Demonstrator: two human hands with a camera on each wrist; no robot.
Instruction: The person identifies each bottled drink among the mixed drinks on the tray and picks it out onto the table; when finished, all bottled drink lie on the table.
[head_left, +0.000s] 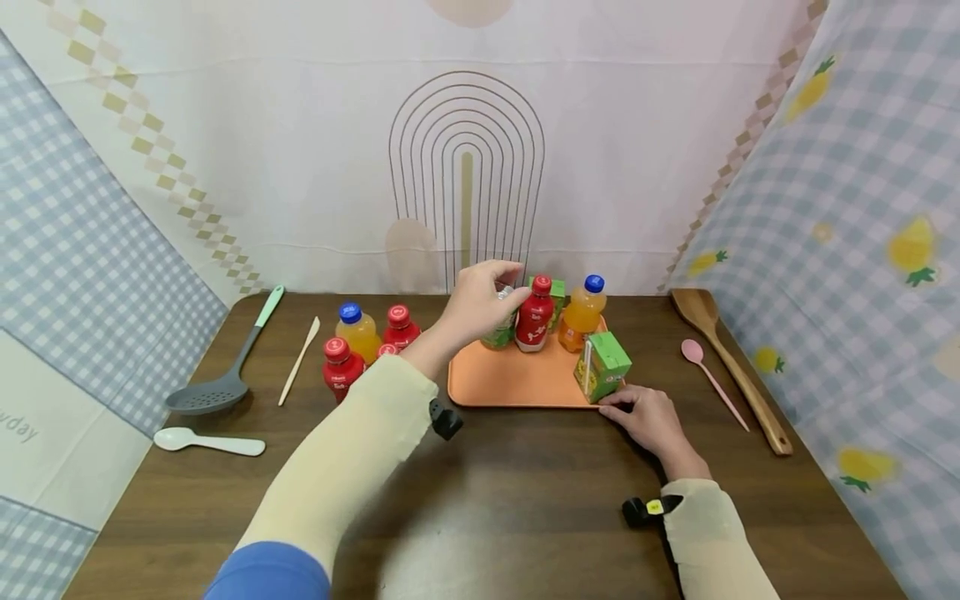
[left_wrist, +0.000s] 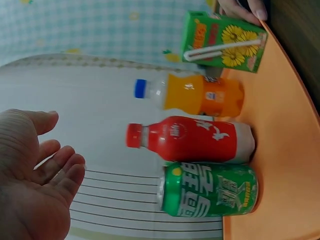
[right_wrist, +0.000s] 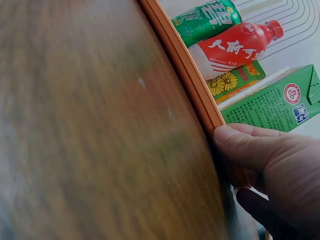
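My left hand (head_left: 480, 302) is over the back left of an orange tray (head_left: 502, 379), its relaxed fingers holding nothing. In the left wrist view it is apart from the tops of a green drink can (left_wrist: 212, 190) and a red bottle (left_wrist: 197, 140). An orange drink bottle (left_wrist: 200, 95) with a blue cap and a green drink carton (left_wrist: 225, 42) with a straw also stand on the tray. A second green carton (head_left: 558, 292) is partly hidden behind the red bottle. My right hand (right_wrist: 280, 155) pinches the tray's front right corner, thumb on the rim.
Left of the tray, red-capped bottles (head_left: 342, 367) and a blue-capped orange bottle (head_left: 357, 333) stand partly behind my left arm. Farther left lie a slotted skimmer (head_left: 213, 393), a wooden knife (head_left: 300, 360) and a white spoon (head_left: 210, 442). A pink spoon (head_left: 708, 373) and wooden spatula (head_left: 738, 371) lie right.
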